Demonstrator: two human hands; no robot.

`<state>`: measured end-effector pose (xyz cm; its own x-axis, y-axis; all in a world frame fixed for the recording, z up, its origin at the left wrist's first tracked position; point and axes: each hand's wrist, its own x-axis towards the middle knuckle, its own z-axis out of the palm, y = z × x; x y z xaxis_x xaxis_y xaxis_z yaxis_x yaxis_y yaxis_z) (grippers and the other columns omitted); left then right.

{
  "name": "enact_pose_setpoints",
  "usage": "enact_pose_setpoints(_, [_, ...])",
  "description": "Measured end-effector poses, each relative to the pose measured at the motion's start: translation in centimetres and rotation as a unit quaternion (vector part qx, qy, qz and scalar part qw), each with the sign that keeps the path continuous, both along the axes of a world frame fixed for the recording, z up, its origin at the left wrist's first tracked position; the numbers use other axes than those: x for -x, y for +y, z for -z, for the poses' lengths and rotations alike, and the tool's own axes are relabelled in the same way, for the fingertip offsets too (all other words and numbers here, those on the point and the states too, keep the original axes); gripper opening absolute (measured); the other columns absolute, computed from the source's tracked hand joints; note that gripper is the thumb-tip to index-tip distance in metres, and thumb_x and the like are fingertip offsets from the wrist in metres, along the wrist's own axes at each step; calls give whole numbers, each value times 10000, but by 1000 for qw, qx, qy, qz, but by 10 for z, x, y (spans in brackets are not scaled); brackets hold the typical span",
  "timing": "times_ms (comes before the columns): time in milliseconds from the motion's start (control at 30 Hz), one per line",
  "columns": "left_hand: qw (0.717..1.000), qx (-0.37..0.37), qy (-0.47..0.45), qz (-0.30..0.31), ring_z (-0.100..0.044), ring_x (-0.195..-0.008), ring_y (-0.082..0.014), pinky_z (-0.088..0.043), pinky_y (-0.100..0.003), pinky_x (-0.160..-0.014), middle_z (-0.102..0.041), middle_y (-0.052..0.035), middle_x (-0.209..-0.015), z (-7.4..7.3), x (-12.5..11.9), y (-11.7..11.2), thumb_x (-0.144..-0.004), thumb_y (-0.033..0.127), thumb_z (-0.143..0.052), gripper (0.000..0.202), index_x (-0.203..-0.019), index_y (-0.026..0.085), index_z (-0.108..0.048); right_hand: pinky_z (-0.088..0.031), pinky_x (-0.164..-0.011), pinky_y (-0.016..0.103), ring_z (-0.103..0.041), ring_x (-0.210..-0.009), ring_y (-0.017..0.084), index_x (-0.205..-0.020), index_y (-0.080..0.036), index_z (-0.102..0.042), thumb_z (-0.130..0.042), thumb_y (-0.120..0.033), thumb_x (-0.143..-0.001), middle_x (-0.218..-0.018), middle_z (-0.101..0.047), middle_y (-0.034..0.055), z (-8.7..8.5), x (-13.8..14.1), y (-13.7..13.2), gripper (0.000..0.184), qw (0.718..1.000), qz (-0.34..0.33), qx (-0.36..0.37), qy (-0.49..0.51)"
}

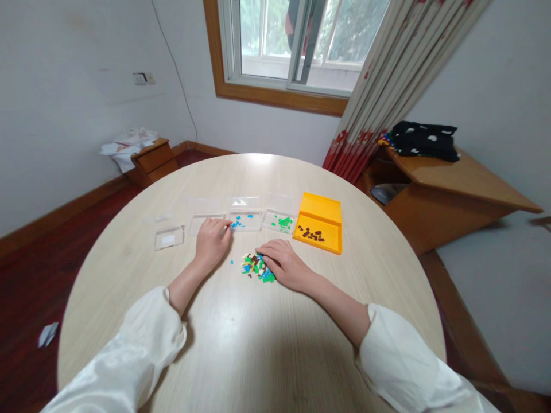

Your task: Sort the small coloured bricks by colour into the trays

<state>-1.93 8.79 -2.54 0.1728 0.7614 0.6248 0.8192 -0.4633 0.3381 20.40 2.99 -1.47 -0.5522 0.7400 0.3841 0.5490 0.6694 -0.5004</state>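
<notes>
My left hand reaches to the left end of a clear box with blue bricks in it. Its thumb and forefinger are pinched together at the box's edge; what they hold is too small to make out. My right hand rests at the right side of a mixed pile of small toy bricks, green, blue, brown, yellow and cream. Its fingers stretch over the pile, thumb apart, and cover part of it. A single blue brick lies left of the pile.
Right of the blue bricks stand a clear box with green bricks and an open yellow box with brown bricks. Two more clear boxes, one partly behind my left hand and one farther left, stand on the round table.
</notes>
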Motion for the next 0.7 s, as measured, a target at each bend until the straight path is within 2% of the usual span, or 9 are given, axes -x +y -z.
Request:
enact_pose_setpoints(167, [1000,-3,-1,-1,-554,-784,-223,-433,-348,-729,-692,-69,-836,-1,-1,-1,-830,189,-501,143,-837,168,-642,-394,-877,387,-552,-1011,195,-1011,-179,-640,-443,-190,-915,-1045,-667,84,-1,0,0,220,1000,-12,2,10])
enact_pose_setpoints(433, [1000,-11,-6,7,-553,-787,-222,-432,-352,-733,-687,-70,-831,-2,-1,-1,-836,200,-485,156,-836,172,-638,-410,-880,390,-560,-1010,192,-1019,-175,-644,-425,-205,-923,-1046,-674,91,-1,0,1,241,1000,-3,-10,23])
enact_pose_setpoints(567, [1000,-16,-10,9,-556,-789,-219,-432,-355,-734,-684,-68,-833,-3,-1,-2,-835,197,-483,152,-831,177,-634,-441,-851,368,-586,-909,181,-895,-186,-655,-489,-221,-891,-915,-686,76,0,0,2,170,995,29,-33,94])
enact_pose_setpoints(700, [1000,-18,-14,17,-557,-791,-219,-436,-360,-735,-682,-68,-836,-4,-1,-3,-833,201,-485,144,-833,183,-628,-467,-760,318,-587,-785,163,-782,-192,-623,-522,-195,-843,-790,-654,40,0,-2,5,118,984,95,-4,152])
